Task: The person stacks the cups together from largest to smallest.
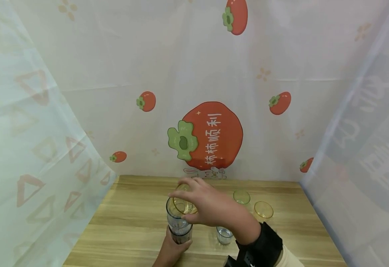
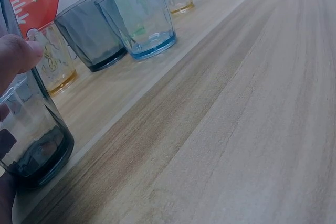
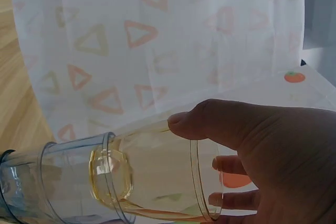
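Note:
My right hand (image 1: pixel 209 204) grips an amber drinking glass (image 3: pixel 157 169) near its rim, thumb on one side and fingers on the other. In the right wrist view, the amber glass's base sits inside the mouth of a pale bluish glass (image 3: pixel 73 174), nested in a stack of glasses. At the foot of this stack is a smoky grey glass (image 2: pixel 50 150), standing on the wooden table. My left hand (image 1: pixel 172 249) holds that grey glass around its side, the thumb (image 2: pixel 21 59) showing against it in the left wrist view.
Right of the stack stand a clear glass (image 1: pixel 224 236), a greenish-yellow glass (image 1: pixel 242 197) and another amber glass (image 1: pixel 263 210). The left wrist view also shows a grey glass (image 2: pixel 89 35) and a blue-based glass (image 2: pixel 152 48). Printed cloth (image 1: pixel 97 55) encloses the wooden table (image 1: pixel 124 207) behind and at both sides.

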The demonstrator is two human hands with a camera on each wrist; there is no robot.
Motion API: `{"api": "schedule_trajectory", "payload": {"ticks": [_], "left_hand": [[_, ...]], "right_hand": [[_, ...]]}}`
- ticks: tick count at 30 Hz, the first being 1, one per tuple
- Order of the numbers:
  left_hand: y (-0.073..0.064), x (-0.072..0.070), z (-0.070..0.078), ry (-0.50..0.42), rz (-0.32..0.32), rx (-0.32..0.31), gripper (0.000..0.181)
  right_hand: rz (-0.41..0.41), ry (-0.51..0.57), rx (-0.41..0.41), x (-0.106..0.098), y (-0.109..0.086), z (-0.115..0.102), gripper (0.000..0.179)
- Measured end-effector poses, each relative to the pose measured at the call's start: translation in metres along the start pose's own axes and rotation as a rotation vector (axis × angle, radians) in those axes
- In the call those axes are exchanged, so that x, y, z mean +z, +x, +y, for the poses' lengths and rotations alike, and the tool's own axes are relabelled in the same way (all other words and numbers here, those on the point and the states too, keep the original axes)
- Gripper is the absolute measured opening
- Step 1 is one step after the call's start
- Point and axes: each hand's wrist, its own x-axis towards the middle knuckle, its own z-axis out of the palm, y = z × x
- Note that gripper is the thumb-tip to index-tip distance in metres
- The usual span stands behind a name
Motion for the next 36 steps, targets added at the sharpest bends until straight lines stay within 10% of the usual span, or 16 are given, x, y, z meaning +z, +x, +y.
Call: {"api": "schedule_trajectory", "payload": {"ticks": [29,36], "left_hand": [[-0.004,-0.002,0.011,0.009,-0.032,-0.112,0.102],[-0.004,-0.001,0.010,0.026,-0.021,-0.114,0.103]], "right_hand": [[-0.026,0.100,0.004,0.041,0.016,0.014,0.048],[-0.020,0.195,0.060,0.043,0.013,0.016,0.070]]}}
